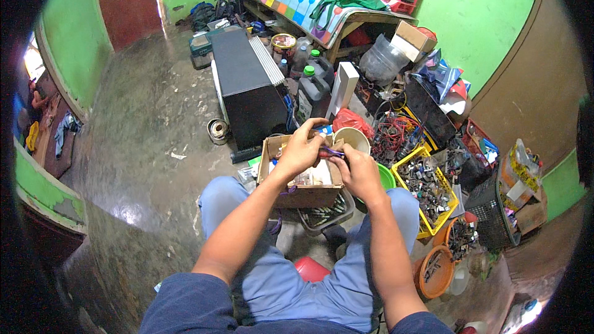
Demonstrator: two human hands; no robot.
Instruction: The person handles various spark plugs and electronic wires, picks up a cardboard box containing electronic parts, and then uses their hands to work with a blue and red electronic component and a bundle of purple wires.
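Observation:
Over an open cardboard box (309,196) between my knees, my left hand (302,153) and my right hand (359,173) meet with fingers closed. Between their fingertips is a small slim thing (333,152) with purple and red on it; its kind is too small to make out. Inside the box lie loose white and pale pieces, partly hidden by my left hand and wrist. A cream-coloured tub (359,127) stands just beyond my right hand. Under the box's near side sits a grey tray (317,230) of small cylindrical pieces.
To the right is a yellow crate (455,201) of small parts, with a green bucket (388,178) and orange basin (440,289) nearby. A large black case (247,65) and dark jerrycan (314,94) stand ahead. Tangled wires (396,133) lie beyond the crate.

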